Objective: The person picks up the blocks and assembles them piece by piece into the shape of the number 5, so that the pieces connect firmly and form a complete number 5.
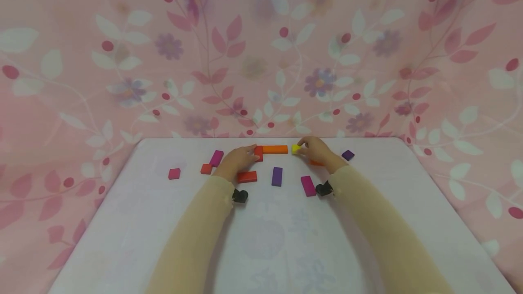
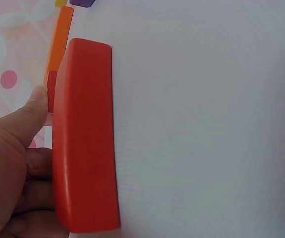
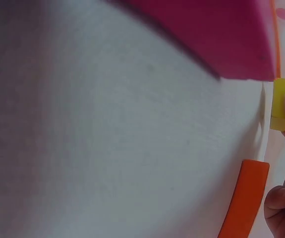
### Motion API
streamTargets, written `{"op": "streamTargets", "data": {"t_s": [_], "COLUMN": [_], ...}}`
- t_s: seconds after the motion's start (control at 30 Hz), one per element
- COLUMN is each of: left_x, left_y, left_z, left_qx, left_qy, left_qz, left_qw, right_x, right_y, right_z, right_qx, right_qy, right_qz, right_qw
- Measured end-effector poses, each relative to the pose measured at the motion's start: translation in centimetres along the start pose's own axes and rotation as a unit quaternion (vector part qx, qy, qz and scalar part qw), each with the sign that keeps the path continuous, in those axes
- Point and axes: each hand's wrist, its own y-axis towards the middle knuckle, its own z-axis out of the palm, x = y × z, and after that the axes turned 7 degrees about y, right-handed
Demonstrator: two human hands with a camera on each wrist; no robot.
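Observation:
At the table's far edge my left hand pinches a red block against the left end of a long orange block. In the left wrist view the thumb lies on that red block, while a larger red block in front hides part of the fingers. My right hand holds a small yellow block between thumb and finger, a short gap right of the long orange block. Beneath the right hand lies an orange-red block, partly covered by it.
A purple block and a magenta block lie nearer me. Left of the left hand are a magenta block, an orange-red cube and a pink cube. A dark purple block sits at right.

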Motion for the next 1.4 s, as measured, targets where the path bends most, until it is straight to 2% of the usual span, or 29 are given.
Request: {"op": "streamTargets", "data": {"t_s": [0.1,0.3,0.5,0.7,1.0,1.4], "left_x": [0.1,0.0,-0.1,-0.2,-0.1,-0.3], "left_y": [0.0,0.1,0.2,0.1,-0.1,-0.1], "left_z": [0.1,0.2,0.2,0.2,0.1,-0.1], "left_qx": [0.0,-0.002,0.0,0.001,-0.002,0.002], "left_qy": [-0.001,-0.01,0.001,0.01,0.015,0.008], "left_qz": [0.0,-0.004,0.001,0.004,0.012,0.003], "left_qw": [1.0,0.9999,1.0,0.9999,0.9998,1.0], "right_x": [0.1,0.1,0.2,0.3,0.7,0.7], "right_y": [0.1,0.5,0.7,0.9,1.0,1.5], "right_z": [0.2,0.4,0.7,0.9,1.0,1.1], "right_qx": [0.004,0.003,0.007,0.006,0.005,0.011], "right_qy": [0.001,-0.01,0.002,0.001,-0.01,-0.008], "right_qz": [0.005,-0.014,0.01,0.013,0.001,0.002], "right_qw": [1.0,0.9999,0.9999,0.9999,0.9999,0.9999]}}
